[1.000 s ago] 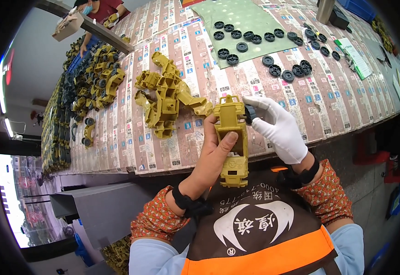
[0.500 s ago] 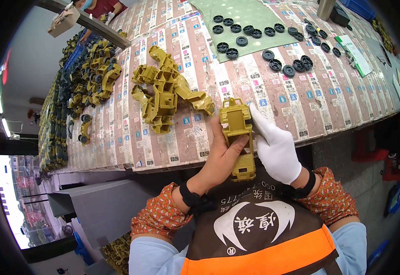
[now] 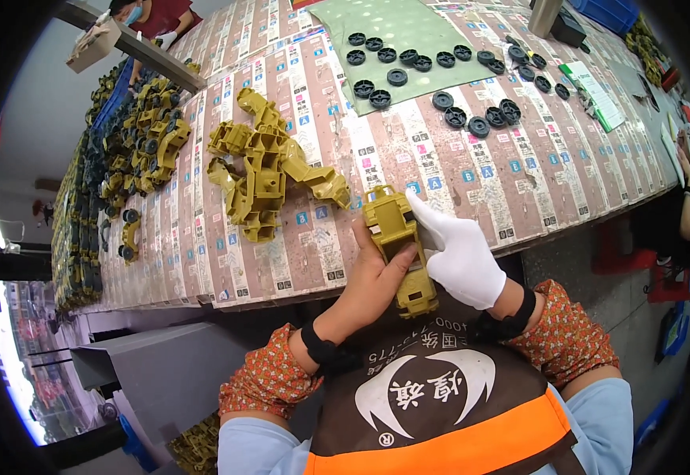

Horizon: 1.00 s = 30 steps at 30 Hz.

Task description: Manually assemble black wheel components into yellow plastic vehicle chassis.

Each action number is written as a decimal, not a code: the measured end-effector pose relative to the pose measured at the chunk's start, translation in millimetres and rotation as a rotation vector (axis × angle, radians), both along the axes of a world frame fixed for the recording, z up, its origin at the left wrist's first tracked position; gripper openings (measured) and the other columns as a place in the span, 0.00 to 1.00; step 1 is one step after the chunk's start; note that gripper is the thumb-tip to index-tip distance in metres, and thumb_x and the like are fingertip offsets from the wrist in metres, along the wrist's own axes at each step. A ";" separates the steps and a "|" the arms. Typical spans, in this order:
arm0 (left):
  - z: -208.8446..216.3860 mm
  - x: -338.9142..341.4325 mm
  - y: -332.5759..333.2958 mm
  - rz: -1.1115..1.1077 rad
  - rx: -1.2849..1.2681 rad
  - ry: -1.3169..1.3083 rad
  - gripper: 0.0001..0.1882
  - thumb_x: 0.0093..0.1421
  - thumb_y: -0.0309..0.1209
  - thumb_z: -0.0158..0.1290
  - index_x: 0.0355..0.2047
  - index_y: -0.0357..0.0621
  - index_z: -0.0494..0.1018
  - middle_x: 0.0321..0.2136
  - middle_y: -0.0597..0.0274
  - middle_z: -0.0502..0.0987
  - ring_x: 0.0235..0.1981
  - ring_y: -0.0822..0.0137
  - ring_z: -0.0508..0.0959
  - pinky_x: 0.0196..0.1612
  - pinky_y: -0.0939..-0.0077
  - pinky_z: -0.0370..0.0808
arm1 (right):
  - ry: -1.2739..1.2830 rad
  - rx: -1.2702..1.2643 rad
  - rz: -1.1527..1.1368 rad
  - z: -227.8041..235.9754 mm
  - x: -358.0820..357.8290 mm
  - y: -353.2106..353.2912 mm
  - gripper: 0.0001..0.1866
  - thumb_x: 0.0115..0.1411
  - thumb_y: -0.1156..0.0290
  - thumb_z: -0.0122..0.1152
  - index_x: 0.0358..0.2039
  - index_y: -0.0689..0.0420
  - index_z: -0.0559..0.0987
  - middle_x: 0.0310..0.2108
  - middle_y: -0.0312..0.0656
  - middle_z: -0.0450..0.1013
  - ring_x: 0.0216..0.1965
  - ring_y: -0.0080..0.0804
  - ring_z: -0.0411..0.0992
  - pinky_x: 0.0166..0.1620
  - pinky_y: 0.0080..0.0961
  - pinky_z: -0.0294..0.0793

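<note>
My bare left hand [image 3: 374,277] grips an olive-yellow plastic toy vehicle body [image 3: 416,291] over the table's near edge, its thumb laid across the toy's open middle. On the toy's right side, my right hand [image 3: 462,260], in a white glove, has its fingers pressed together against the body. A sliver of something dark shows at those fingertips; what it is I cannot make out. Beyond my left hand, several loose toy bodies [image 3: 264,176] of the same colour lie heaped on the table [image 3: 408,146].
Black toy wheels [image 3: 397,77] are scattered on a green sheet [image 3: 432,32] and the bare tabletop. Toy vehicles with wheels [image 3: 155,134] are piled far left, by a metal post [image 3: 155,57]. A green-and-white booklet [image 3: 594,96] lies right. Another person [image 3: 159,17] works at the far left.
The view has shifted slightly. The toy body has tilted, its top end leaning further left, and both hands have stayed on it.
</note>
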<state>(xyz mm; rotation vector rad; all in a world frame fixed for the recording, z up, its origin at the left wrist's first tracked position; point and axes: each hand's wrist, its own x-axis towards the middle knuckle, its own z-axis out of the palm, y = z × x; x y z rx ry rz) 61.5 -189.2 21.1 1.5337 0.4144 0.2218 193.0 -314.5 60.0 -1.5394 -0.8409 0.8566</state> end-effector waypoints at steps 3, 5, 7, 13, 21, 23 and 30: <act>5.0 2.3 4.7 -0.019 0.100 -0.028 0.36 0.72 0.31 0.51 0.68 0.46 0.38 0.57 0.52 0.71 0.59 0.62 0.74 0.60 0.66 0.72 | 0.150 0.120 -0.033 -2.6 2.1 3.6 0.42 0.49 0.89 0.45 0.70 0.67 0.62 0.59 0.60 0.74 0.62 0.37 0.73 0.64 0.25 0.67; 7.4 4.8 9.5 0.012 0.065 -0.004 0.36 0.72 0.31 0.53 0.67 0.47 0.39 0.57 0.53 0.71 0.58 0.61 0.74 0.58 0.66 0.73 | 0.545 0.232 -0.060 -1.9 8.4 7.1 0.41 0.51 0.90 0.47 0.70 0.68 0.62 0.62 0.56 0.72 0.63 0.31 0.70 0.65 0.23 0.65; 15.9 9.5 9.9 0.065 0.001 -0.044 0.36 0.71 0.33 0.54 0.67 0.48 0.42 0.56 0.55 0.71 0.56 0.62 0.75 0.57 0.66 0.74 | 0.378 0.191 -0.031 14.3 21.4 9.2 0.38 0.52 0.90 0.48 0.68 0.67 0.65 0.60 0.55 0.73 0.61 0.30 0.72 0.64 0.23 0.67; 36.1 17.7 27.5 0.218 -0.571 -0.113 0.27 0.69 0.37 0.58 0.64 0.52 0.60 0.49 0.64 0.74 0.46 0.69 0.79 0.46 0.69 0.81 | -1.018 -0.306 -0.394 -16.3 147.6 50.1 0.11 0.63 0.71 0.57 0.38 0.55 0.87 0.36 0.47 0.83 0.37 0.45 0.82 0.46 0.38 0.80; 41.1 22.0 39.6 0.314 -0.721 -0.275 0.29 0.66 0.30 0.60 0.64 0.50 0.60 0.51 0.65 0.72 0.50 0.70 0.76 0.53 0.70 0.77 | -1.277 -0.707 -0.234 -26.9 179.2 78.6 0.15 0.57 0.59 0.69 0.37 0.57 0.83 0.36 0.52 0.78 0.41 0.51 0.77 0.44 0.47 0.75; 31.2 21.0 45.4 0.360 -0.756 -0.273 0.27 0.66 0.30 0.60 0.62 0.49 0.61 0.50 0.65 0.73 0.48 0.70 0.77 0.49 0.71 0.79 | -1.240 -0.393 -0.270 -23.9 163.6 76.2 0.11 0.57 0.66 0.69 0.34 0.60 0.80 0.35 0.53 0.78 0.37 0.54 0.77 0.44 0.45 0.75; 32.1 28.9 40.7 0.464 -0.677 -0.367 0.18 0.68 0.32 0.58 0.56 0.46 0.68 0.41 0.66 0.78 0.38 0.70 0.82 0.40 0.72 0.83 | -0.019 -0.108 -0.064 8.1 38.3 35.5 0.15 0.64 0.75 0.63 0.50 0.60 0.74 0.36 0.51 0.79 0.36 0.37 0.81 0.41 0.28 0.78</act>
